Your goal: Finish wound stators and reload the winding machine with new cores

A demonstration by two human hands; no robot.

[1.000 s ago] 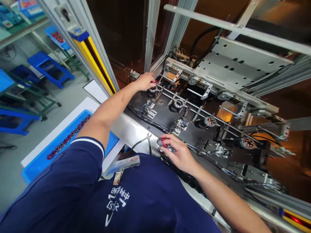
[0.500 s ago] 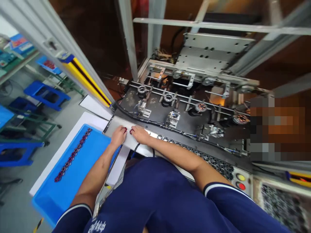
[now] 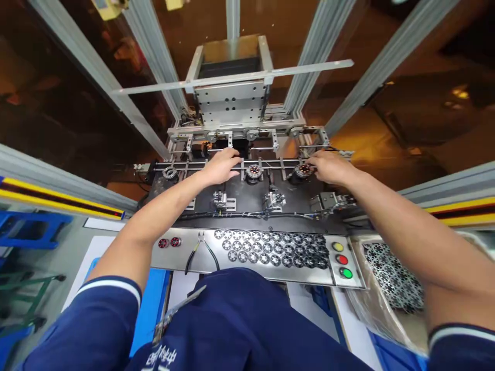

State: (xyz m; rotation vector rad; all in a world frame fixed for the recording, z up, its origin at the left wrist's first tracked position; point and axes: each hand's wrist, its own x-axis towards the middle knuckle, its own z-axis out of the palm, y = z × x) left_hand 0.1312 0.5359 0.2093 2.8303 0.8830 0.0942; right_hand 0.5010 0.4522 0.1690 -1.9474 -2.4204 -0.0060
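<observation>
Discs (image 3: pixel 268 248) are sitting in neat rows, likely for quick reach; left hand (image 3: pixel 223 166) is hovering open, right hand (image 3: pixel 329 166) is fingering a ring (image 3: pixel 302 170), grip unclear.

One camera does all the looking, worn on the person's head over there and aimed forward and steeply down. Nearest the lens is the navy-blue cloth shirt front (image 3: pixel 240 309) at 6 o'clock. Farther out, the bare left hand (image 3: pixel 221 167) sits just off centre towards 10 o'clock, the bare right hand (image 3: pixel 328 167) between 2 and 3. The view meets the flat black surface (image 3: pixel 247 193) nearly square-on, with the drilled silver metal plate (image 3: pixel 232 103) beyond at 12. It reaches wide: a long yellow-and-black bar (image 3: pixel 58 200) at 9 o'clock, a second yellow-and-black bar (image 3: pixel 464 211) at 3.
</observation>
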